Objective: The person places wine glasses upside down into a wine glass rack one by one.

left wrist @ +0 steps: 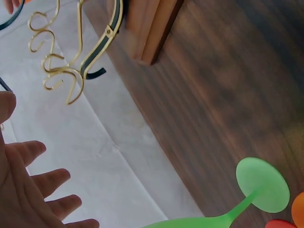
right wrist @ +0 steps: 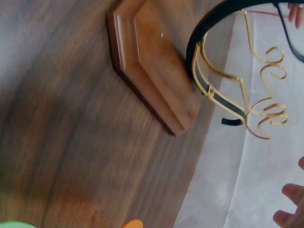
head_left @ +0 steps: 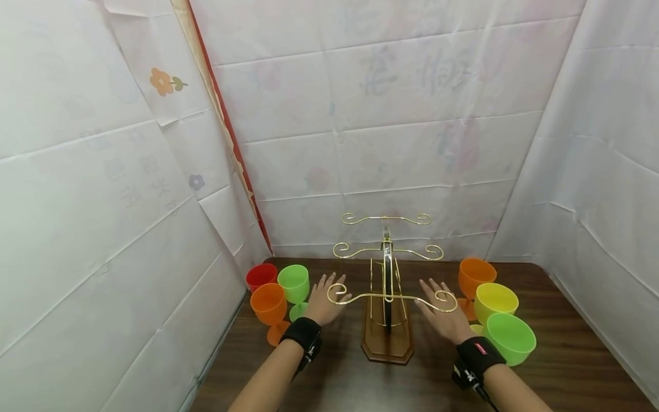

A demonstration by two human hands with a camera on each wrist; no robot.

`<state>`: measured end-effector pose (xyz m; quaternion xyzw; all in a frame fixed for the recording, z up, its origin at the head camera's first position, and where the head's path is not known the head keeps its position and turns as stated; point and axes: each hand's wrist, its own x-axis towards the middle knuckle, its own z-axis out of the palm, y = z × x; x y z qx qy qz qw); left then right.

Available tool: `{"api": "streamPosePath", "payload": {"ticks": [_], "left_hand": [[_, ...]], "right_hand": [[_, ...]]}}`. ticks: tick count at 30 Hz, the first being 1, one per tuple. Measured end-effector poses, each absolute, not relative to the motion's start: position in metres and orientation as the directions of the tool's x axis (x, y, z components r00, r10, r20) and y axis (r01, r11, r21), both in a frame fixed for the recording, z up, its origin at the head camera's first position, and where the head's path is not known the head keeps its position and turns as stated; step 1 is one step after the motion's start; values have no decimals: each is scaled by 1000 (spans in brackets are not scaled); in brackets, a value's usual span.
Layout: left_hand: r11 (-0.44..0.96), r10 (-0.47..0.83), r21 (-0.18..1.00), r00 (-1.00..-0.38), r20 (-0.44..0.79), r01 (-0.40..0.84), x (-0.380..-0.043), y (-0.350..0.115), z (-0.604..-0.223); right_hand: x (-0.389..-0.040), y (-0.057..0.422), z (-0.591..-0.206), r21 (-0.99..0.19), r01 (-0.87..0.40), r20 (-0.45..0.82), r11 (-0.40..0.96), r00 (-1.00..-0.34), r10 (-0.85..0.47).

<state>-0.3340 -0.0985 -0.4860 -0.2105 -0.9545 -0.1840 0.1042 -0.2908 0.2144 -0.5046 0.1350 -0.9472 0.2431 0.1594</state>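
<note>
Between my hands stands a wine glass rack with gold curled wire arms (head_left: 412, 250) on a wooden base (head_left: 388, 343). My left hand (head_left: 324, 304) is spread out flat, palm down, holding nothing, just left of the rack. Beside it stand a green plastic goblet (head_left: 294, 280), an orange goblet (head_left: 269, 306) and a red goblet (head_left: 261, 274). On the rack's other side, my right hand (head_left: 447, 317) also has straight fingers and holds nothing. Near it are an orange goblet (head_left: 476, 276), a yellow goblet (head_left: 495, 303) and a light green goblet (head_left: 511, 337), partly overlapped by the wrist strap.
All of this stands on a dark wooden table (head_left: 340, 377). White sheeting (head_left: 381, 154) hangs behind the table and along both sides. Black straps with small cameras (head_left: 304, 337) sit on both wrists.
</note>
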Motion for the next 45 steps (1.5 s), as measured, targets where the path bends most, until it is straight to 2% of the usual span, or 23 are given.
{"api": "streamPosePath", "payload": {"ticks": [6, 12, 19, 24, 30, 40, 45], "left_hand": [[833, 425, 228, -847, 321, 504, -330, -102, -497], [810, 441, 243, -828, 346, 533, -323, -102, -499], [812, 462, 207, -818, 343, 546, -309, -104, -499], [790, 468, 220, -795, 385, 572, -302, -107, -501], [797, 449, 232, -805, 388, 557, -285, -117, -502], [816, 397, 238, -810, 432, 526, -258, -138, -493], [796, 438, 182, -757, 486, 577, -245, -157, -481]], "right_hand": [[-279, 217, -506, -455, -335, 376, 825, -912, -163], [-269, 216, -506, -505, -354, 383, 787, -909, -163], [-258, 217, -505, -630, -380, 364, 677, -915, -174], [-249, 221, -504, -665, -380, 353, 643, -918, -178], [-237, 223, -509, -713, -372, 339, 595, -925, -171], [-228, 222, -517, -718, -402, 385, 569, -909, -158], [-223, 224, -520, -715, -428, 414, 554, -896, -159]]}}
